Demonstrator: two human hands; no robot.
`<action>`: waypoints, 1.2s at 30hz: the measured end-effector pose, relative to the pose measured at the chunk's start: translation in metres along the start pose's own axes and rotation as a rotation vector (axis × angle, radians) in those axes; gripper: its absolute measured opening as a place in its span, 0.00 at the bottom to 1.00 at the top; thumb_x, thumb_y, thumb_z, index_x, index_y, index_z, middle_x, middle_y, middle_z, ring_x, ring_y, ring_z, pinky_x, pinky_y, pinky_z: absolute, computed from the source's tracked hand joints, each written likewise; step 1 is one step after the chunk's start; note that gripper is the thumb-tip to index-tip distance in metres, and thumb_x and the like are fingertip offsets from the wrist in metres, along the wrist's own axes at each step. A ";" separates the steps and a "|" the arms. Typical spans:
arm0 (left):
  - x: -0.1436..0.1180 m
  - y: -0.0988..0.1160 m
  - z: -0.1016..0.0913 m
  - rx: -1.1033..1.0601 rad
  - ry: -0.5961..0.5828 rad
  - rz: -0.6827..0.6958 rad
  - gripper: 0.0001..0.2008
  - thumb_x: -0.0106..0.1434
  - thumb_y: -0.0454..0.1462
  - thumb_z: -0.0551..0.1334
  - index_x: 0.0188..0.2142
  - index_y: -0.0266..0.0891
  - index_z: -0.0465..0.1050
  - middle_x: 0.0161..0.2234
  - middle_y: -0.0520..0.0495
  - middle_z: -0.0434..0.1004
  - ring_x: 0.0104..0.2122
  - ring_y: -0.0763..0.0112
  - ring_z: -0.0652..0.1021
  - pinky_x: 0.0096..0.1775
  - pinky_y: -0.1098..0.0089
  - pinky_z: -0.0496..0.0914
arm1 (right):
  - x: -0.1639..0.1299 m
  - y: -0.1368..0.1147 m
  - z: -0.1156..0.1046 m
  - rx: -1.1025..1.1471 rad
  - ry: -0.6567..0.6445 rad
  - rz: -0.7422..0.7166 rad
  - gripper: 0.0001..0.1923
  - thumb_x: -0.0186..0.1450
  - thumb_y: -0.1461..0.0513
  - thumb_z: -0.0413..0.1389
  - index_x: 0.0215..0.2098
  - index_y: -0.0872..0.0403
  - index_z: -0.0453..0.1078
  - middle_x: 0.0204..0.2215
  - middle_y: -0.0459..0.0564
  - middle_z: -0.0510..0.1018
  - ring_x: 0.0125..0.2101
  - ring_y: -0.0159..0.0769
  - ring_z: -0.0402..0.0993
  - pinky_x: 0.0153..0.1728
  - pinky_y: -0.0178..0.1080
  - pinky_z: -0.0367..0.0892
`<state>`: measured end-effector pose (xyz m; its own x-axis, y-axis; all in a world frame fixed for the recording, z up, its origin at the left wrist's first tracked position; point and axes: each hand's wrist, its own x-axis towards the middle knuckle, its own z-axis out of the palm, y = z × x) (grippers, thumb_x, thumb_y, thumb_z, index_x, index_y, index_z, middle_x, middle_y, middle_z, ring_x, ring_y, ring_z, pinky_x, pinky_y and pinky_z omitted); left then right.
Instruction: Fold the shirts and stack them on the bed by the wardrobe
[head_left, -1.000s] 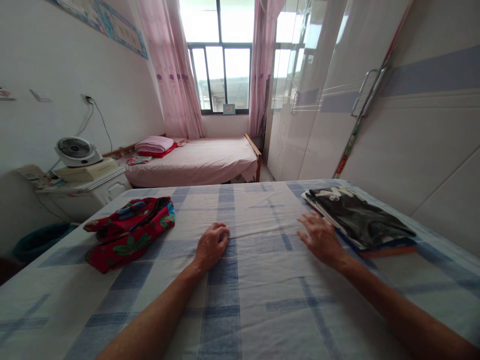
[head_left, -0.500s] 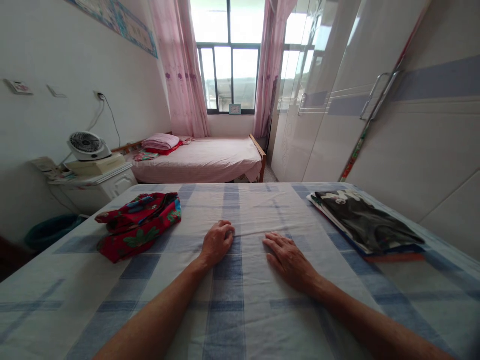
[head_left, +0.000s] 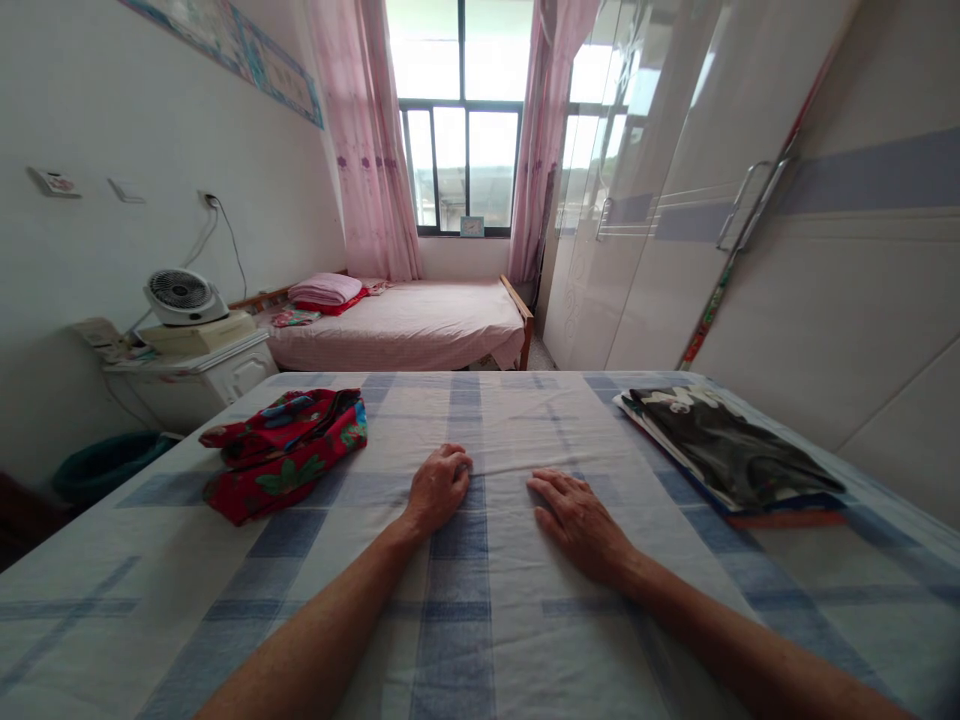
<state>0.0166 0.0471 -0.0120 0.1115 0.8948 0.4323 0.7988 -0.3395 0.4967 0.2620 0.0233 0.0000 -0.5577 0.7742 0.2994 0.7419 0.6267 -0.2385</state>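
Both my hands rest on a blue-and-white checked bed sheet (head_left: 517, 620). My left hand (head_left: 439, 488) lies near the middle with loosely bent fingers and holds nothing I can see. To its right, my right hand (head_left: 577, 518) is laid flat with its fingers stretched out, holding nothing. Left of my left hand is a bundled red cloth (head_left: 289, 455) with green and blue flower patterns. Off to the right of my right hand sits a stack of folded clothes (head_left: 727, 450), a dark printed garment on top and white, blue and orange edges below.
Beyond the far edge stands a second bed (head_left: 420, 315) with folded pink bedding (head_left: 326, 290). At the left, a fan (head_left: 184, 295) sits on a box on a white cabinet (head_left: 240, 380), near a dark green bin (head_left: 112, 465). A glossy wardrobe (head_left: 675, 290) lines the right side.
The head view has tipped up slightly, so the scene sits a little lower in the picture. My hands, the red cloth and the clothes stay in place on the sheet.
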 end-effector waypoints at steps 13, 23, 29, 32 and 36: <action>0.000 0.001 -0.001 0.022 -0.014 0.017 0.10 0.55 0.29 0.55 0.34 0.39 0.73 0.42 0.45 0.73 0.43 0.65 0.72 0.49 0.65 0.66 | 0.007 -0.002 0.006 -0.020 0.010 0.034 0.20 0.65 0.61 0.46 0.54 0.54 0.64 0.55 0.53 0.67 0.56 0.38 0.57 0.56 0.44 0.52; -0.001 0.005 -0.003 0.030 0.000 0.013 0.11 0.55 0.28 0.56 0.34 0.40 0.74 0.42 0.46 0.73 0.43 0.65 0.72 0.48 0.66 0.67 | 0.007 0.006 0.008 -0.022 0.012 0.002 0.20 0.65 0.60 0.45 0.54 0.53 0.64 0.54 0.54 0.67 0.56 0.39 0.59 0.55 0.46 0.54; -0.001 0.007 -0.003 0.035 -0.002 -0.001 0.11 0.55 0.28 0.56 0.34 0.40 0.74 0.42 0.46 0.72 0.43 0.66 0.72 0.48 0.66 0.66 | 0.008 0.007 0.006 -0.007 0.010 -0.006 0.20 0.65 0.60 0.45 0.53 0.51 0.65 0.54 0.54 0.67 0.55 0.40 0.60 0.54 0.48 0.55; -0.001 0.005 -0.002 0.035 -0.001 0.003 0.11 0.55 0.28 0.56 0.35 0.39 0.74 0.42 0.46 0.72 0.43 0.66 0.72 0.49 0.66 0.66 | 0.008 0.007 0.005 -0.009 -0.005 -0.006 0.20 0.65 0.60 0.45 0.53 0.52 0.65 0.55 0.54 0.67 0.56 0.39 0.59 0.55 0.48 0.55; -0.001 0.004 -0.002 0.037 -0.001 0.015 0.11 0.55 0.28 0.56 0.35 0.39 0.74 0.43 0.45 0.72 0.44 0.65 0.72 0.49 0.65 0.66 | 0.008 0.008 0.004 -0.014 -0.015 -0.013 0.20 0.65 0.60 0.44 0.54 0.53 0.64 0.55 0.54 0.67 0.56 0.38 0.58 0.56 0.46 0.55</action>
<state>0.0186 0.0447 -0.0092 0.1236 0.8901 0.4388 0.8185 -0.3414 0.4620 0.2621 0.0350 -0.0036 -0.5731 0.7670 0.2886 0.7392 0.6358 -0.2220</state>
